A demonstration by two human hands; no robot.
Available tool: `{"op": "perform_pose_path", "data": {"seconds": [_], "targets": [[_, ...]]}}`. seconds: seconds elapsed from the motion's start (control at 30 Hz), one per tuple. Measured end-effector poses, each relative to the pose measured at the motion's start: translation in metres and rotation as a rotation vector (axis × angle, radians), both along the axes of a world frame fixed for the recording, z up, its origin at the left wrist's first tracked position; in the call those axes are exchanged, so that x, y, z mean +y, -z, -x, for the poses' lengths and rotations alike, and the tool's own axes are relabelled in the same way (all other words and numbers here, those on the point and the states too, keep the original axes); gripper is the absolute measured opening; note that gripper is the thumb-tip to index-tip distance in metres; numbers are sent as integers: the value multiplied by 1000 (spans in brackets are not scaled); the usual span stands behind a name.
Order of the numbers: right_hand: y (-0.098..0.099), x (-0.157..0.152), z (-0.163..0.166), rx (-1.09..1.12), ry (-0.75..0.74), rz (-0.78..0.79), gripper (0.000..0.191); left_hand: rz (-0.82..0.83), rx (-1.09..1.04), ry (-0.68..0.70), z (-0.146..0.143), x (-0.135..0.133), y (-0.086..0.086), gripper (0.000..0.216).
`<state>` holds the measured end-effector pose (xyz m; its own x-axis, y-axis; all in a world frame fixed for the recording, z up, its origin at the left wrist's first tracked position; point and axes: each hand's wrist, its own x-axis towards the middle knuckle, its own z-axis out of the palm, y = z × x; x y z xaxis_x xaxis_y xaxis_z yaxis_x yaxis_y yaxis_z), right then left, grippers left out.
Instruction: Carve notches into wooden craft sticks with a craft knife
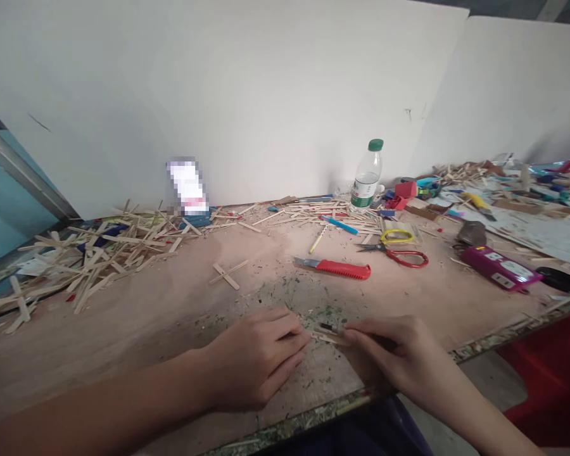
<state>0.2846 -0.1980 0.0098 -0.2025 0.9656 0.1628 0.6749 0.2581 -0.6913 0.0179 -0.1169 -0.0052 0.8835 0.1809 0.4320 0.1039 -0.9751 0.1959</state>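
Note:
My left hand (270, 354) rests low on the bench with its fingers curled and pressed together over the left end of a narrow wooden craft stick (330, 337). Opposite it, my right hand (403, 348) pinches between thumb and forefinger at the stick's right end. A slim dark-tipped piece (330, 327) runs into that same pinch, just above the stick; its kind I cannot make out. Beyond my hands lie a red utility knife (344, 269) with its blade out and two craft sticks joined in a cross (226, 276).
Scissors (396, 248), a blue pen (341, 225) and a water bottle (365, 180) are farther back. A heap of crossed sticks (109, 253) fills the left, near a propped phone (189, 185). At right sits a purple box (501, 267). Green crumbs dot the wood.

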Motion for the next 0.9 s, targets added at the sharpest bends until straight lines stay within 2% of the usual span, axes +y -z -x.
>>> {"op": "perform_pose_path", "data": {"seconds": [0.17,0.4,0.73,0.9], "targets": [[-1,0,-1,63,34,-5,37,-19,2,0,-1,1,-1,34],[1,-2,-1,70,61,-33,33,-25,10,6,-3,0,-2,28],[5,-1,-3,44,20,-70,26,24,-22,-5,-4,-1,-3,27],[5,-3,-3,5,-6,-32,31,89,-47,27,-3,1,0,25]]}}
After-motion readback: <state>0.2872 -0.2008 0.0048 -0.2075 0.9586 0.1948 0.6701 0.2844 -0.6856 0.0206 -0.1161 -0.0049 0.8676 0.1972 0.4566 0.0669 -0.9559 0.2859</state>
